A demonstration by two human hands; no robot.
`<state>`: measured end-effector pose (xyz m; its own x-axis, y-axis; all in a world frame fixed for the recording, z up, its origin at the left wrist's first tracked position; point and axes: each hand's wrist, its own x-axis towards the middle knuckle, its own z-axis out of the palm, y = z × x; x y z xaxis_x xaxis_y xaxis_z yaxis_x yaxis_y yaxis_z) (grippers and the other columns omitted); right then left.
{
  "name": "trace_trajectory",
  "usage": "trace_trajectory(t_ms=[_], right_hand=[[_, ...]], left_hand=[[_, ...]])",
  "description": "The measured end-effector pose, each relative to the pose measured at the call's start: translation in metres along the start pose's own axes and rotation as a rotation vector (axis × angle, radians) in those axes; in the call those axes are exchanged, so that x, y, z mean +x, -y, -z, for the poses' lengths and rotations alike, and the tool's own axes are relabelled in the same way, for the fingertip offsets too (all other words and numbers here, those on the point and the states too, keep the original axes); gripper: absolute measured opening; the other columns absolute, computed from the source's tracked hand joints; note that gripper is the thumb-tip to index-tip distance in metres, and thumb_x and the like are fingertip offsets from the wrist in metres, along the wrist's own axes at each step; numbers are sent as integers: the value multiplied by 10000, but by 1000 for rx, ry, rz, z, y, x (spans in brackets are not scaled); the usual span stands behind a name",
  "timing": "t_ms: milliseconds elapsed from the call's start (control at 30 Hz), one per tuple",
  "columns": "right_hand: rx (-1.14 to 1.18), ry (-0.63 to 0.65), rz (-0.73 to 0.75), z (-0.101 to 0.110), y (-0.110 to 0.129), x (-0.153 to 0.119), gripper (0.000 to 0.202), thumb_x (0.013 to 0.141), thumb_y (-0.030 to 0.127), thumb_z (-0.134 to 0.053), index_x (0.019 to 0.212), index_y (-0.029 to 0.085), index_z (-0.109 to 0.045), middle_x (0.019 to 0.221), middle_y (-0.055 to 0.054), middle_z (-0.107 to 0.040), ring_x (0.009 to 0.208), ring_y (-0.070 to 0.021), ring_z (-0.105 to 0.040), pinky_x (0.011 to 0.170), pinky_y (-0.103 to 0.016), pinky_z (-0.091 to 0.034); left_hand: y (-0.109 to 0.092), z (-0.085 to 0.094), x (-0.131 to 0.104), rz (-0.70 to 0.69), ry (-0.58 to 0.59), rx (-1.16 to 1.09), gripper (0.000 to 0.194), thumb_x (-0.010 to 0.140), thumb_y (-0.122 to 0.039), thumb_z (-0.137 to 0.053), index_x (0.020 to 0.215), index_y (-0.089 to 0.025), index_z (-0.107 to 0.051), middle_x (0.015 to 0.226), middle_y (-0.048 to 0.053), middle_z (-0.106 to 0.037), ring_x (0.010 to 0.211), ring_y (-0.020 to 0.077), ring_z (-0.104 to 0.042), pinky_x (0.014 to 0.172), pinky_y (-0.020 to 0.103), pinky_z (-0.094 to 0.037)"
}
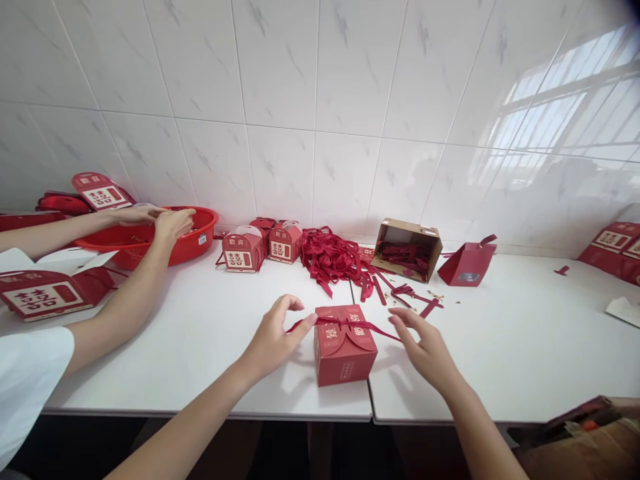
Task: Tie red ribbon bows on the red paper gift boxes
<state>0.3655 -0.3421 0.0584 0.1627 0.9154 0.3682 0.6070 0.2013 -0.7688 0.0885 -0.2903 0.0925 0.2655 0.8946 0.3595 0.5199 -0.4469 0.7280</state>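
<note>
A closed red gift box (344, 360) stands near the table's front edge, with a red ribbon (367, 325) lying across its top and knotted or crossed at the middle. My left hand (280, 337) is at the box's left upper edge, thumb and fingers curved around the ribbon's left end. To the right of the box, my right hand (423, 343) has its thumb and forefinger at the ribbon's right end. Whether the right fingertips grip the ribbon is hard to make out.
Behind the box lie a heap of red ribbons (330, 257), an open carton (433, 257) and scattered strips. Finished boxes (243, 250) stand behind to the left. Another person's hands (173, 223) reach into a red basket (205, 233). A red pouch-shaped box (465, 263) stands right.
</note>
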Motion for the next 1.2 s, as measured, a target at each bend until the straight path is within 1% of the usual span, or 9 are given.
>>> trace_trajectory(t_ms=[100,200,300,467,667,800,1033,1100,1200], right_hand=[[170,195,26,-17,19,7,360,890,477,-464,1137,229,-549,1008,-68,-630,962,-205,-586,749,-303,-465],[319,301,-3,-27,24,12,408,865,480,-523,1183,226,-500,737,13,-533,705,-146,-533,636,-269,-421],[426,319,-93,-36,26,13,445,838,495,-558,1191,239,-475,645,70,-361,555,-99,-403,519,-232,-329],[505,262,-171,-43,28,12,483,798,503,-600,1174,246,-439,664,75,-369,570,-96,-417,548,-229,-350],[399,220,14,-22,25,14,305,804,425,-617,778,220,-393,613,72,-382,549,-92,-361,523,-230,-312],[31,290,194,2,31,12,330,877,323,-475,576,192,-437,669,-4,-459,609,-129,-435,562,-272,-359],[-298,-75,330,-5,36,15,277,813,245,-528,551,193,-603,686,-44,-496,626,-169,-506,593,-311,-410],[-211,-198,332,-12,38,16,272,806,264,-558,549,194,-612,671,-39,-499,612,-163,-502,576,-304,-406],[-18,-186,303,-20,48,15,235,779,249,-597,550,198,-617,690,-34,-533,630,-154,-509,570,-285,-413]], left_hand=[[-7,-18,3,64,110,-123,312,794,-470,-574,845,-219,-395,851,-5,-481,817,166,-517,781,313,-441],[-6,-28,4,162,185,-273,365,769,-450,-606,848,-229,-326,834,-27,-451,752,142,-502,704,287,-444],[-6,-32,5,242,223,-409,398,755,-434,-625,852,-236,-293,839,-33,-454,746,138,-518,668,269,-444],[-9,-31,5,256,232,-416,410,740,-433,-641,823,-231,-295,801,-46,-454,713,125,-501,646,249,-421],[1,-11,6,101,182,-177,326,794,-492,-556,727,-190,-452,686,-38,-459,641,120,-453,619,245,-381],[8,9,16,198,254,-89,322,839,-463,-430,821,-176,-574,639,-20,-512,597,131,-487,562,238,-379],[-5,32,36,296,852,-141,194,642,-358,-671,673,-171,-710,464,-21,-517,387,85,-370,376,202,-205],[-12,30,35,267,888,-285,232,706,-384,-641,741,-171,-727,470,-33,-480,384,69,-327,389,209,-200],[-24,22,27,210,729,-453,302,815,-422,-560,771,-170,-720,516,-44,-424,427,58,-270,426,211,-224]])
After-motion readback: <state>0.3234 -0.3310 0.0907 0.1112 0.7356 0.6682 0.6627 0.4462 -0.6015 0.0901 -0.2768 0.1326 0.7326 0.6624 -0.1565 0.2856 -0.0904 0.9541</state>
